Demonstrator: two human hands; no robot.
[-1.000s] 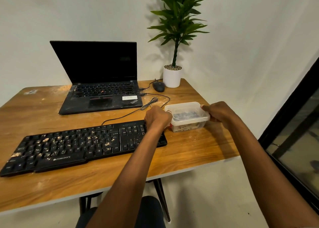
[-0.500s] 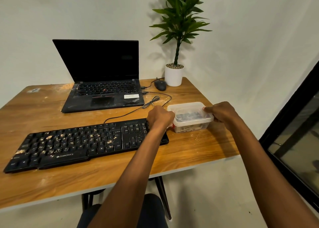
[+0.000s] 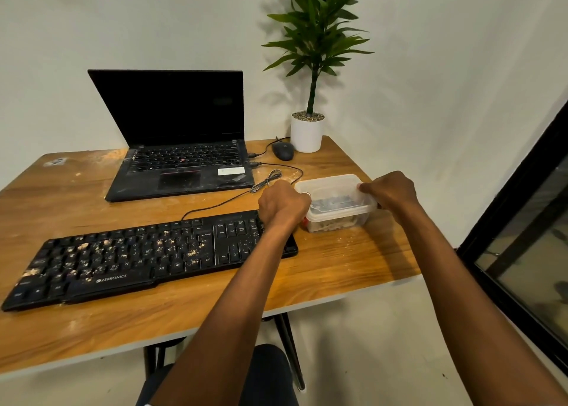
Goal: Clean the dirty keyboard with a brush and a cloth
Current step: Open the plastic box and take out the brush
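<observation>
Gripping a clear lidded plastic tub (image 3: 335, 204) right of centre, the left hand (image 3: 284, 204) and right hand (image 3: 388, 192) curl round its opposite rims. The crumb-strewn keyboard (image 3: 138, 258) lies lower left on the table (image 3: 338, 270); probably light and rigid, best held by its end edges.

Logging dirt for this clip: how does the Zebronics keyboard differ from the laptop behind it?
The Zebronics keyboard carries pale crumbs across its keys; the laptop shows only faint dust smears. The keyboard lies flat, nearer the person; the laptop stands open farther back. Both are black, on the wooden table.
</observation>
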